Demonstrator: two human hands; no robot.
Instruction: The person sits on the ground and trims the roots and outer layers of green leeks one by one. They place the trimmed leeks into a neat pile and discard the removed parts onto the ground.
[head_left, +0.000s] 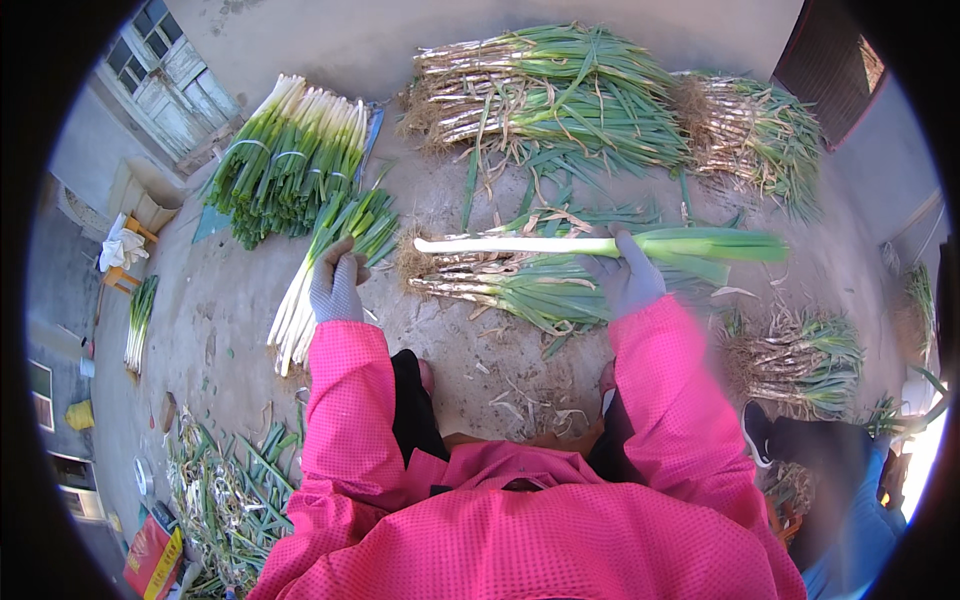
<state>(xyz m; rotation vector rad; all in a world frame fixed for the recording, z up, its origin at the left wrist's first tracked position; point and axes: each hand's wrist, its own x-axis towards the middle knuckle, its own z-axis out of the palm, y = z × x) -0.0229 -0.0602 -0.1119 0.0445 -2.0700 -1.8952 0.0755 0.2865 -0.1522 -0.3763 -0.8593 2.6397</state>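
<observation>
My right hand (630, 277), in a pale grey glove, holds one cleaned long green onion (510, 245) crosswise before me. Its white end points left and its green leaves point right. My left hand (336, 285), gloved alike, hovers at a small pile of cleaned green onions (296, 307). Its fingers are half bent, and I see nothing between them. Below the held onion lies a heap of uncleaned green onions (517, 289), with roots, soil and dry leaves still on them.
Bundled clean onions (292, 157) are stacked at the back left. Large uncleaned stacks (540, 97) lie along the wall, with more at right (802, 352). Leaf waste (232, 495) covers the ground at lower left. Another person's shoe (756, 435) and leg are close on my right.
</observation>
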